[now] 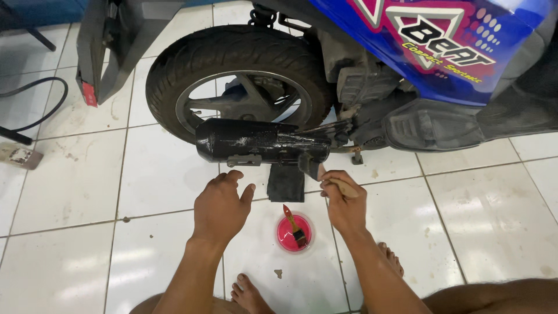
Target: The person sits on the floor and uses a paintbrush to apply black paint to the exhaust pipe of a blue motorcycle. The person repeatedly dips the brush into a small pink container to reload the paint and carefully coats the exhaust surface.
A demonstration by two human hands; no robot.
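Nearest, a red bowl with a small brush sits on open white floor tiles between the hands. The left hand rests open, holding nothing; the right hand grips a paintbrush touching the black exhaust. Beyond stands the rear wheel.

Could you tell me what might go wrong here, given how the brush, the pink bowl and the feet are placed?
The right hand works a wooden-handled brush against the wet black exhaust; drips could land on the white floor tiles. The pink bowl, with a second brush propped in it, sits close to the bare feet and could be knocked over. The left hand hovers near the fresh coat and might smudge it.
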